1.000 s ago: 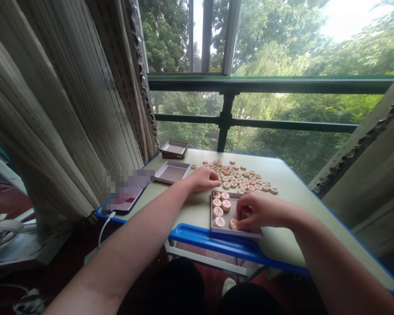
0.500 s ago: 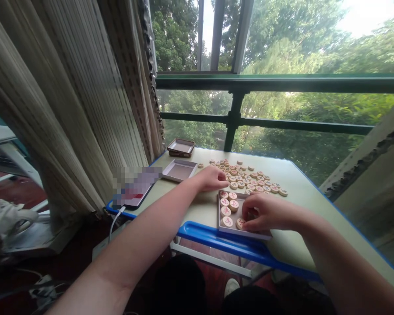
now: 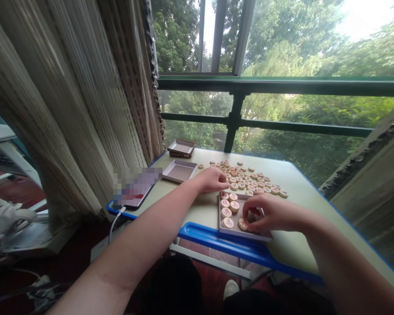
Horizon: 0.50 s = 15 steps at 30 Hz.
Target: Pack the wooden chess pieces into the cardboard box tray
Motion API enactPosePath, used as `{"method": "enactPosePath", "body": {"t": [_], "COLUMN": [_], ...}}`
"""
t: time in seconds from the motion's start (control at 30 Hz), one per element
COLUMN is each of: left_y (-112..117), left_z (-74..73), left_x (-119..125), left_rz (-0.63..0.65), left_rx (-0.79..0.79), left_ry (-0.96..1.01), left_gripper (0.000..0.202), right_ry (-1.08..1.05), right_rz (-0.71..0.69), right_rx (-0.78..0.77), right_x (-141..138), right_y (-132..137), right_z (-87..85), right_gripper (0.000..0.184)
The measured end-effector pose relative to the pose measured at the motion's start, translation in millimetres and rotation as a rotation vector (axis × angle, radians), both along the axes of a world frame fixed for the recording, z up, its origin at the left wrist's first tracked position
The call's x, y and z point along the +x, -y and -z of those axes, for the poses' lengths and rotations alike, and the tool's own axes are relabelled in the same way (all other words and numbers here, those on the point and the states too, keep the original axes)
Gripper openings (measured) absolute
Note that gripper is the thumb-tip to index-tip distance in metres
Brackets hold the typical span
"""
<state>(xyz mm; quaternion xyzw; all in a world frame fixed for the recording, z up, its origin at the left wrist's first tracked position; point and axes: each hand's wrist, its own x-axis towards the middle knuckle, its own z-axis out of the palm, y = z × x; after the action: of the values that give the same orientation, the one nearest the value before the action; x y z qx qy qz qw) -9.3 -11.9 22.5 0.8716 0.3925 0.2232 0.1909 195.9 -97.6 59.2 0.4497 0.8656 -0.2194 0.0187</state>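
A shallow grey tray (image 3: 243, 234) lies at the near edge of the table and holds several round wooden chess pieces (image 3: 228, 208) with red characters. My right hand (image 3: 269, 212) rests curled inside the tray, its fingertips pressed on a piece (image 3: 243, 224) at the tray's front. My left hand (image 3: 213, 179) lies just beyond the tray's far left corner, fingers curled against the spread of loose pieces (image 3: 249, 177); what it holds, if anything, is hidden.
An empty grey tray (image 3: 180, 170) and a stacked brown box (image 3: 181, 148) sit at the table's far left. A phone (image 3: 133, 197) with a cable lies at the left edge. Curtains hang left, a window rail behind.
The view shifted a little. My right hand has moved slightly within the tray, fingers staying on the front piece. My left hand has stayed at the loose pieces.
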Motion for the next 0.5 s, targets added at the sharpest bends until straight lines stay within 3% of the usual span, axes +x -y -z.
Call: {"method": "enactPosePath", "body": {"t": [0.27,0.5], "left_y": [-2.7,-1.1], "left_z": [1.9,1.3], "left_x": [1.3,0.3], "left_rz": [0.004,-0.013], "left_rx": [-0.002,0.002], "left_ry": [0.008,-0.017], "left_gripper": [0.022,0.025], "right_ry": [-0.043,-0.007], "right_rz": [-0.055,0.012], "right_rx": [0.013,0.025], "right_x": [1.3,0.0], "right_y": [-3.5,-3.6], "right_z": [3.6,4.5], "right_gripper": [0.021,0.018]}}
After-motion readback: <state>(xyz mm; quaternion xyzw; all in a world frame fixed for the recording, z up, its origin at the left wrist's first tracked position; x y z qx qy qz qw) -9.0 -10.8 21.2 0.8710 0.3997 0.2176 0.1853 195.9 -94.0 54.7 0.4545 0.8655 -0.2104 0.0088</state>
